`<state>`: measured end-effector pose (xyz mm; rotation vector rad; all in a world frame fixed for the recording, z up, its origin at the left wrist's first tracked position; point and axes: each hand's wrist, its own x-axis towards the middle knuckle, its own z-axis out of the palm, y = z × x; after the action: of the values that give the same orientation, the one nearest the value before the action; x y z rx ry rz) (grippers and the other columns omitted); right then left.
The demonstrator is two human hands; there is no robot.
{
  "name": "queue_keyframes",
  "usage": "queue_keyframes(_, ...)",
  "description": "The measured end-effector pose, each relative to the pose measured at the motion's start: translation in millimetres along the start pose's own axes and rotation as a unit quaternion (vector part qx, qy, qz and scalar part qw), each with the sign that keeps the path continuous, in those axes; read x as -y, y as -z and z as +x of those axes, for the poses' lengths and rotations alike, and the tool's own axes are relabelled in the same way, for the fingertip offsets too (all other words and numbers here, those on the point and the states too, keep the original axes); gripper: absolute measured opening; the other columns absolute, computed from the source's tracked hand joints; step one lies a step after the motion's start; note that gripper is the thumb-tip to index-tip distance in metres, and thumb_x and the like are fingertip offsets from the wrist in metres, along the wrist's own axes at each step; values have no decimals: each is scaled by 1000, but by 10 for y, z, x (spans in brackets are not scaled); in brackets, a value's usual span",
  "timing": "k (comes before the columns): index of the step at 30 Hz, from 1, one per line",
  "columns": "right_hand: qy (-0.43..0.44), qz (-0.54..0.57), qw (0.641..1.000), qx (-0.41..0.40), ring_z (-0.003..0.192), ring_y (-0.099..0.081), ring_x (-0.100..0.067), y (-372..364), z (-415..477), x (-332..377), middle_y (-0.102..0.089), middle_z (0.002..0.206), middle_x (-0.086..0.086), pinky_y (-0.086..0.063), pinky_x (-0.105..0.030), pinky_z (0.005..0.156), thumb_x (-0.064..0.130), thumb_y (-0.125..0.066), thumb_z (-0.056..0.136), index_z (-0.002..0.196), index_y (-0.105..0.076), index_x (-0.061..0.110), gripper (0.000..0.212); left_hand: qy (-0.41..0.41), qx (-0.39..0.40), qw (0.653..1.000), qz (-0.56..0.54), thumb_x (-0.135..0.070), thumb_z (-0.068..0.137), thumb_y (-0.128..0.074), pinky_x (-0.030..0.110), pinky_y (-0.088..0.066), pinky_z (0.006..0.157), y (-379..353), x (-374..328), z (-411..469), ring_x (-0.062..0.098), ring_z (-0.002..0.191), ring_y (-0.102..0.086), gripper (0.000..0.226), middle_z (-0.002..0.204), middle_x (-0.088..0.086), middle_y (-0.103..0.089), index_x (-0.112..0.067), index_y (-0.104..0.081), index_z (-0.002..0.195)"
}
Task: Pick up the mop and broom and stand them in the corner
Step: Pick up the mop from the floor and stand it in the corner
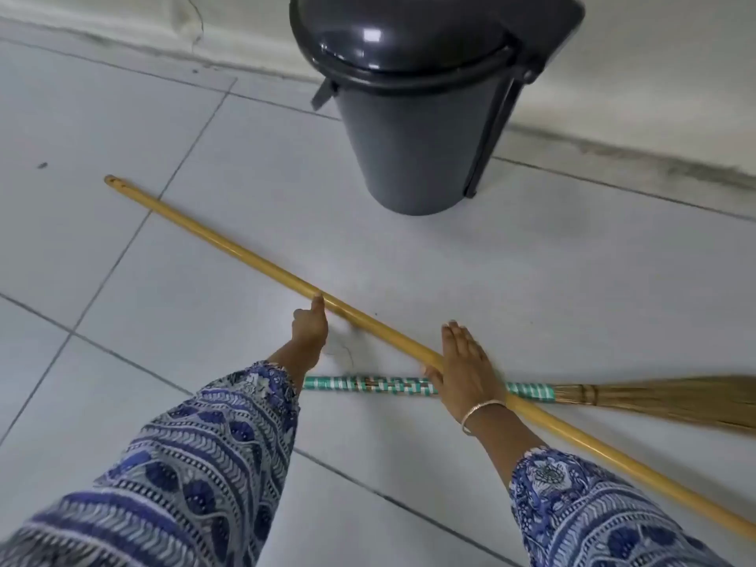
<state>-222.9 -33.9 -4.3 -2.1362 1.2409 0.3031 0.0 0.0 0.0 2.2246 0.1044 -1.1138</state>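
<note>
Left hand curled at mop handle, right hand flat, fingers spread over it, broom beneath

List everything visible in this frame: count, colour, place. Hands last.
long yellow wooden mop pole: 1, yellow, lying diagonally on the floor from upper left to lower right, crossing over the broom; mop head out of view.
grass broom with green-and-white wrapped handle: 1, tan bristles, lying flat on the floor, bristles to the right.
dark grey plastic pedal bin: 1, dark grey, standing by the wall, lid closed.
pale grey tiled floor: 1, pale grey, dark grout lines.
off-white wall: 1, stained along the base.
thin metal bangle: 1, pale metal, right wrist.
left hand: 1, fingertips on the pole; blue patterned sleeve.
right hand: 1, laid open over the pole and broom crossing.
</note>
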Motion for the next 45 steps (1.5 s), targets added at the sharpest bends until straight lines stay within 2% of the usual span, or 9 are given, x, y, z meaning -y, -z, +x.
queue_keyframes(4, 6, -1, 1000, 7, 142, -12, -24, -106, 183, -19, -13, 154, -11, -16, -36, 119, 39, -41, 92, 142, -9, 7, 68, 12, -26, 991, -128, -44, 97, -31, 33, -47, 68, -40, -62, 212, 24, 70, -50, 52, 92, 15, -56, -3, -44, 126)
queue_keyframes(7, 21, -38, 999, 3, 129, -32, -29, -129, 258, -7, -36, 141, -14, -30, -38, 108, 36, -43, 91, 134, -29, 7, 54, 10, -36, 984, -176, -40, 98, -32, 27, -41, 57, -22, -171, 389, 19, 57, -45, 39, 68, 8, -46, -4, -45, 88)
queue_keyframes(14, 54, -46, 997, 3, 105, -49, -28, -143, 357, 38, -58, 110, -14, -43, -37, 86, 26, -47, 91, 105, -55, 4, 27, 58, -33, 952, -299, -36, 97, -40, 47, -50, 88, 92, -504, 480, 23, 66, -53, 29, 76, 10, -48, -9, -42, 106)
queue_keyframes(20, 70, 10, 997, -29, 96, -54, -34, 374, -20, 270, -61, 96, -19, -49, -40, 72, 17, -57, 86, 90, -59, -1, 19, 43, -49, 940, -334, -26, 99, -38, 45, -46, 85, 703, -1123, -17, 23, 71, -57, 36, 81, 11, -55, -5, -45, 128)
queue_keyframes(26, 1, 20, 999, 36, 103, -55, -27, 1567, -633, 619, -58, 107, -13, -41, -33, 69, 16, -46, 91, 85, -43, 17, 7, -11, -15, 940, -340, -19, 99, -38, 47, -49, 85, 1496, -2127, -1124, 24, 78, -61, 39, 88, 13, -58, -3, -43, 134)
queue_keyframes(29, -24, 25, 998, 60, 102, -60, -27, 2090, -969, 747, -59, 108, -14, -45, -33, 72, 11, -42, 92, 83, -32, 18, 16, -45, 3, 951, -306, -17, 97, -44, 50, -52, 87, 1688, -2526, -1733, 25, 76, -62, 37, 85, 13, -59, 2, -46, 130)
queue_keyframes(35, -67, 80, 994, 20, 104, -57, -24, 3382, -1727, 937, -57, 107, -19, -46, -36, 80, 3, -38, 90, 99, -43, 9, 12, -179, 38, 949, -257, -22, 98, -42, 48, -54, 86, 1788, -3488, -3399, 24, 78, -63, 20, 78, 8, -58, -4, -50, 102)
queue_keyframes(41, -108, 220, 966, -83, 63, -46, -14, 4645, -2601, 1156, -48, 69, 0, -33, -27, 57, 5, -40, 91, 86, -42, 13, 10, -300, 103, 921, -224, -22, 97, -45, 47, -58, 79, 1871, -4531, -5143, 27, 85, -64, 17, 79, 7, -61, -8, -51, 91)
queue_keyframes(45, -126, 274, 944, -133, 85, -57, -26, 5116, -3149, 1137, -59, 79, -9, -37, -31, 74, 8, -43, 92, 87, -51, 8, 9, -347, 150, 902, -210, -22, 95, -48, 43, -58, 74, 1831, -4869, -6162, 32, 98, -65, 14, 95, 15, -62, -9, -51, 95)
